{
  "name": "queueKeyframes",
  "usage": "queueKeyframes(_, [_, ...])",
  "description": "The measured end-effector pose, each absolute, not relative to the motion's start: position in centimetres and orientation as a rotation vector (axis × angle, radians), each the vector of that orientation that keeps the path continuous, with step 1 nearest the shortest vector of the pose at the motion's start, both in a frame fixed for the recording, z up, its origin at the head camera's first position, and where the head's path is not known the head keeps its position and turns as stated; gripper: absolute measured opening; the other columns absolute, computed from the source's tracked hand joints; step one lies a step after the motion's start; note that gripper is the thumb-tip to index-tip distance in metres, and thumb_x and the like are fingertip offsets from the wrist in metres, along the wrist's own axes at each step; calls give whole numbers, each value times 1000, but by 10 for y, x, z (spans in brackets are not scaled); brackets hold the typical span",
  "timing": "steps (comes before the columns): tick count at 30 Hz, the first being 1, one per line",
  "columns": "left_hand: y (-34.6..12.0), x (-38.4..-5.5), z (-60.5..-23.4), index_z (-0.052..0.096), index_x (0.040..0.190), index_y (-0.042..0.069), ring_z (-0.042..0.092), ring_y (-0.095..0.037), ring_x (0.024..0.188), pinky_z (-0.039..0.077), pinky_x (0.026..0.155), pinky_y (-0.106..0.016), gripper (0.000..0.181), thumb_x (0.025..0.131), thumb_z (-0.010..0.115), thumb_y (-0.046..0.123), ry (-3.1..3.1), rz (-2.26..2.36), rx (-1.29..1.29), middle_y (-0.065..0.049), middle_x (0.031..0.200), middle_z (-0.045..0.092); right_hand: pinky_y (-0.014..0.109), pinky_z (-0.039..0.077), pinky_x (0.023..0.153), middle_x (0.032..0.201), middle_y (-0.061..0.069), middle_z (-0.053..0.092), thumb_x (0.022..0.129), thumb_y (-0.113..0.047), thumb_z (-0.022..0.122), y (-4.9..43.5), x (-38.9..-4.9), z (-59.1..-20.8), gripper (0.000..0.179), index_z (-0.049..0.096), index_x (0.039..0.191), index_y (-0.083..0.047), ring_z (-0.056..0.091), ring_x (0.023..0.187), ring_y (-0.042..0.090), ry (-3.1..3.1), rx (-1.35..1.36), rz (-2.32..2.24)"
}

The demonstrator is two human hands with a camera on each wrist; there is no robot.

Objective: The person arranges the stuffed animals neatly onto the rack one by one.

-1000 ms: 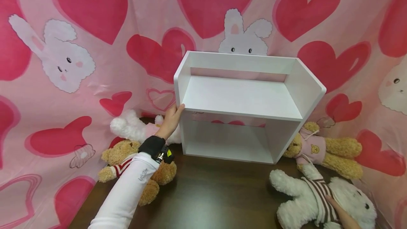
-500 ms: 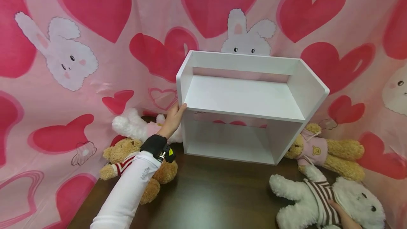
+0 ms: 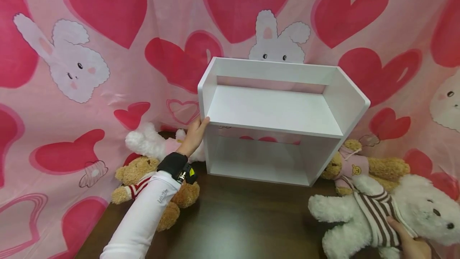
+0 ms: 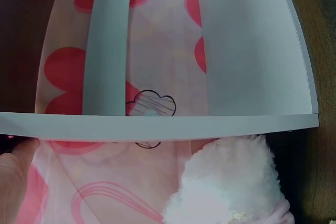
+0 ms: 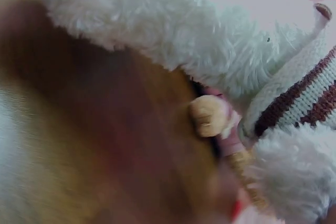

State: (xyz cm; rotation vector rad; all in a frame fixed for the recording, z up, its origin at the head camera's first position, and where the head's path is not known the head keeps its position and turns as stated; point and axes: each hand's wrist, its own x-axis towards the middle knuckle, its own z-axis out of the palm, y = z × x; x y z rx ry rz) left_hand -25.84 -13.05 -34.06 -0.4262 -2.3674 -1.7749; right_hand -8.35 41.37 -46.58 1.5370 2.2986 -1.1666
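Note:
A white two-tier shelf (image 3: 274, 109) stands against the pink backdrop. My left hand (image 3: 193, 136) grips its left side panel, thumb at the front edge; the other fingers are hidden. In the left wrist view part of that hand (image 4: 14, 182) shows beside the panel (image 4: 157, 127). At the lower right my right hand (image 3: 409, 237) holds a white teddy bear (image 3: 345, 227) by its brown-striped sweater, with some fingers hidden. The bear lies sideways, its head to the right, partly covering a tan teddy bear in a pink hoodie (image 3: 357, 167). Its fur (image 5: 173, 19) fills much of the right wrist view.
Left of the shelf lie a white plush toy in pink (image 3: 143, 141) and a tan teddy bear (image 3: 138, 171), partly behind my left forearm. The dark brown table (image 3: 244, 219) extends in front. The heart-patterned backdrop (image 3: 172, 3) surrounds it closely.
My right hand has raised the white teddy bear and shifted it to the right, so it now covers more of the tan bear's legs. My left hand stays on the shelf.

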Motion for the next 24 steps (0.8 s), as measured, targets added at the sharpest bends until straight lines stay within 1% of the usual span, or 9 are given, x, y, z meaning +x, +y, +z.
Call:
queueKeyframes(1, [-131,-258,-341,26,141,-2,34,-33,124,25,104,-51,48,99,37,20,-2367,-1778,-424,-22,140,33,39,46,64,110,34,41,76,-64,43,411,-83,-462,101,22,133,17,48,82,33,2336,1545,-1219])
queueKeyframes(2, [-131,-258,-341,25,141,-2,34,-33,125,25,104,-51,48,99,37,20,-2367,-1778,-423,-22,140,32,35,44,62,111,31,43,77,-61,48,409,-84,-459,96,25,135,12,49,78,27,2380,1562,-1270])
queueKeyframes(4, [-132,-258,-341,25,141,-2,34,-34,125,25,104,-52,48,99,37,20,-2368,-1781,-415,-22,140,32,34,45,74,127,18,41,78,-54,56,403,-85,-455,89,25,142,-1,47,82,13,2457,1597,-1440])
queueKeyframes(7, [-132,-257,-341,25,141,-1,34,-34,125,24,104,-53,49,99,37,21,-2369,-1787,-409,-21,141,32,25,37,92,130,-9,40,78,-38,68,395,-86,-451,79,27,143,-22,41,86,-5,2499,1598,-1803])
queueKeyframes(9, [-132,-256,-341,24,141,-1,34,-34,125,24,104,-52,49,99,37,21,-2368,-1792,-411,-21,141,31,18,28,100,124,-22,38,77,-32,71,390,-85,-446,77,29,141,-32,40,94,-10,2500,1572,-1951])
queueKeyframes(12, [-132,-256,-341,24,142,-1,33,-33,125,24,104,-51,49,99,37,20,-2366,-1791,-414,-21,141,31,14,21,103,130,-19,39,78,-13,70,382,-86,-437,77,30,139,-35,36,116,-3,2546,1427,-2175])
queueKeyframes(15, [-132,-257,-342,22,142,-1,33,-33,126,23,105,-50,49,99,36,19,-2367,-1791,-418,-21,141,30,15,15,106,138,-13,34,77,5,66,372,-88,-427,81,30,139,-32,27,126,-1,2596,1222,-2362])
queueKeyframes(17, [-133,-260,-344,22,142,-1,33,-33,125,23,104,-51,50,99,36,20,-2369,-1793,-417,-21,141,30,12,18,104,140,-8,34,73,16,63,366,-90,-421,84,33,139,-28,26,128,3,2580,1083,-2504])
queueKeyframes(24, [-139,-281,-367,26,143,6,35,-29,124,25,104,-50,52,98,39,31,-2363,-1778,-390,-15,141,33,25,14,109,143,-9,29,70,9,68,353,-89,-405,97,19,143,-32,26,124,0,3149,831,-1893])
